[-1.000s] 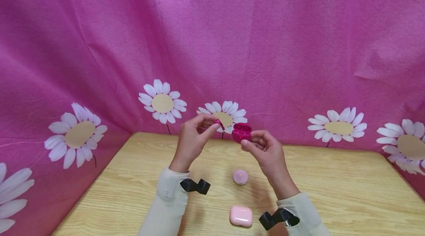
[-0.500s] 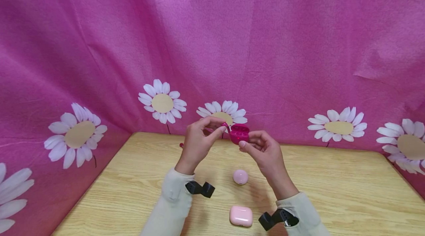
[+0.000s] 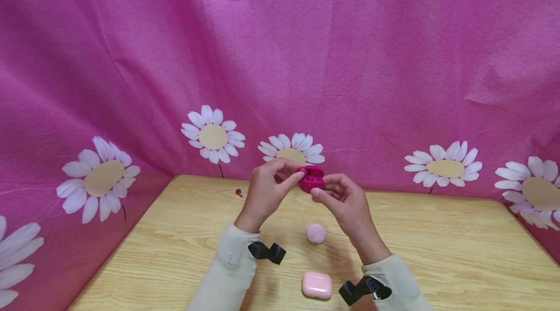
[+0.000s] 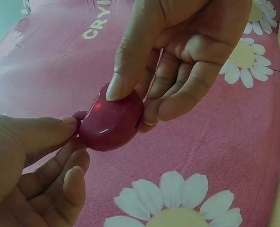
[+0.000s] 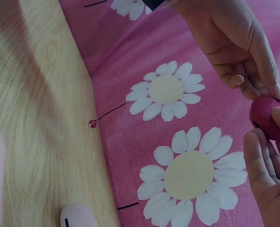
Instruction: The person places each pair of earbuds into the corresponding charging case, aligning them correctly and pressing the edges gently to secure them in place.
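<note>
My right hand (image 3: 345, 199) holds a glossy magenta earbud case (image 3: 310, 182) above the table, its lid up. A small red light shows on the case's front in the left wrist view. With thumb and fingers, my left hand (image 3: 269, 192) pinches a magenta earbud (image 4: 80, 116) against the case's open side; most of the bud is hidden by the fingertips and the case. Another magenta earbud (image 3: 238, 193) lies on the table, left of my left hand. The right wrist view shows the same loose bud near the table's back edge.
A round pale pink case (image 3: 316, 233) stands on the wooden table (image 3: 437, 248) below my hands. Nearer me lies a rounded-rectangular pink case (image 3: 317, 285). A pink cloth (image 3: 363, 58) with daisies hangs behind and at the sides.
My left hand has moved right, bringing its earbud from apart up to the case. My right hand has shifted the case slightly left. The loose earbud on the table has come into view.
</note>
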Tool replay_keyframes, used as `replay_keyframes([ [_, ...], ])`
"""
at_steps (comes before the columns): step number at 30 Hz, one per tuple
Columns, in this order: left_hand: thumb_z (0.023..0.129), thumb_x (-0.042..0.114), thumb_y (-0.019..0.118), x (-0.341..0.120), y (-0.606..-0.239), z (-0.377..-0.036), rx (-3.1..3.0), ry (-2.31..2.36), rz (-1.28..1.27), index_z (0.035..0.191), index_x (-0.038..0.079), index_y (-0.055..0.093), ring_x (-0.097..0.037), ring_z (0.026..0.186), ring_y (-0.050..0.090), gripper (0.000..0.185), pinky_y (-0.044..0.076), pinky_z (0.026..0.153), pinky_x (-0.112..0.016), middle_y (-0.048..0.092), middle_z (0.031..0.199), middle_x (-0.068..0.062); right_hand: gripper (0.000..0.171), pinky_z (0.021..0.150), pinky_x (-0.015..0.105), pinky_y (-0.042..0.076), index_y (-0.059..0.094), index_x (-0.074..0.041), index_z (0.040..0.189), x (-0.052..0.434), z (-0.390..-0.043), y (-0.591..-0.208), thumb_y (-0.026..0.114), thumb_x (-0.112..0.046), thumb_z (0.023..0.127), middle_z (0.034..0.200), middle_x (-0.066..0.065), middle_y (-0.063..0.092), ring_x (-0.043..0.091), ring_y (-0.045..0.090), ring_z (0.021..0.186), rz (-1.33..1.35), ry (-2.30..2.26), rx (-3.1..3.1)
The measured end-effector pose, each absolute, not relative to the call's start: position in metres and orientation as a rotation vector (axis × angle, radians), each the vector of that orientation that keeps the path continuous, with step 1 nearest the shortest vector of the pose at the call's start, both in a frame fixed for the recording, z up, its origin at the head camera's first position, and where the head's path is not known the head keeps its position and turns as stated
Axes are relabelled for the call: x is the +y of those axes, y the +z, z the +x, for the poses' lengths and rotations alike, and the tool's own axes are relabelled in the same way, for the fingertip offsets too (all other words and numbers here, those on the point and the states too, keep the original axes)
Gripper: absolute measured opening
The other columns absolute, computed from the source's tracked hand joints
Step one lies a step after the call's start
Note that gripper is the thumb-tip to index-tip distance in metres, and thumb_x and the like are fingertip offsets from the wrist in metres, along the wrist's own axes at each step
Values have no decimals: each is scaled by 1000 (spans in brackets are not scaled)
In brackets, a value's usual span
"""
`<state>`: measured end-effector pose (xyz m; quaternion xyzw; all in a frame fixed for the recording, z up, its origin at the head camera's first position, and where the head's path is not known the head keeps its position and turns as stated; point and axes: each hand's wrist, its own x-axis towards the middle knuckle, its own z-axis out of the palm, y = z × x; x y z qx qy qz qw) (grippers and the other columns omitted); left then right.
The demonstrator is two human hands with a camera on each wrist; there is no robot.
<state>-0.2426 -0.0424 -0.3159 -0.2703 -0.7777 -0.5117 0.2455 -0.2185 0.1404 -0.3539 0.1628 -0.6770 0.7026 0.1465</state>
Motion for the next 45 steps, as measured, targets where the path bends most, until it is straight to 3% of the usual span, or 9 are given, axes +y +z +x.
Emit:
replay_keyframes([
  [15, 83, 14, 77, -41, -317, -243, -2105, -1375, -761, 100, 9, 76, -8, 62, 61, 18, 50, 53, -28, 71, 87, 1, 29, 74, 32, 57, 56, 10, 107, 141, -218, -353, 72, 0, 84, 93, 24, 67, 16, 70, 77, 470, 2020, -1948],
  [23, 82, 14, 78, -42, -316, -242, -2113, -1438, -731, 95, 10, 76, -18, 63, 66, 14, 47, 50, -26, 73, 81, 1, 29, 73, 32, 57, 57, 11, 107, 141, -218, -353, 71, 1, 84, 94, 24, 67, 16, 70, 77, 490, 2022, -1924],
  [31, 81, 13, 78, -43, -316, -241, -2129, -1408, -731, 92, 12, 76, -13, 60, 61, 11, 44, 49, -24, 71, 78, 4, 28, 73, 34, 57, 57, 9, 106, 140, -219, -354, 72, 1, 84, 90, 15, 69, 17, 70, 77, 480, 2024, -1916],
  [45, 82, 14, 78, -41, -316, -242, -2157, -1349, -738, 91, 13, 75, -12, 60, 60, 10, 44, 50, -23, 70, 80, 5, 27, 73, 35, 57, 58, 9, 106, 141, -219, -354, 72, 1, 84, 89, 13, 70, 18, 70, 77, 480, 2037, -1897],
])
